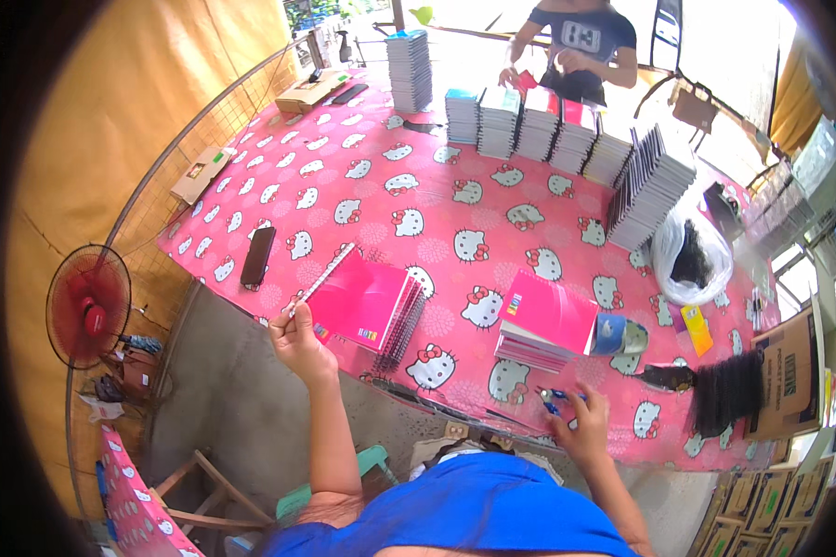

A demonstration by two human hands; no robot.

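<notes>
My left hand (pixel 304 345) pinches the lower left corner of a pink-covered notebook (pixel 351 290), its pale page edge facing left. This notebook lies tilted beside and partly over a pile of black spiral-bound notebooks (pixel 405 327). At the table's front edge my right hand (pixel 585 429) holds small blue-handled pliers (pixel 552 399), thumb and fingers around the handles. Just beyond that hand sits a stack of pink-covered pages (pixel 550 311). A blue tape roll or cup-like object (pixel 613 334) touches the stack's right side.
Piles of notebooks (pixel 499 125) line the far side, with a tall tilted pile (pixel 652 190) at right. A phone (pixel 257 256) lies left. At right are a plastic bag (pixel 689 260), black wire spirals (pixel 729 395) and a carton (pixel 790 376). Another person (pixel 581 46) stands across the table.
</notes>
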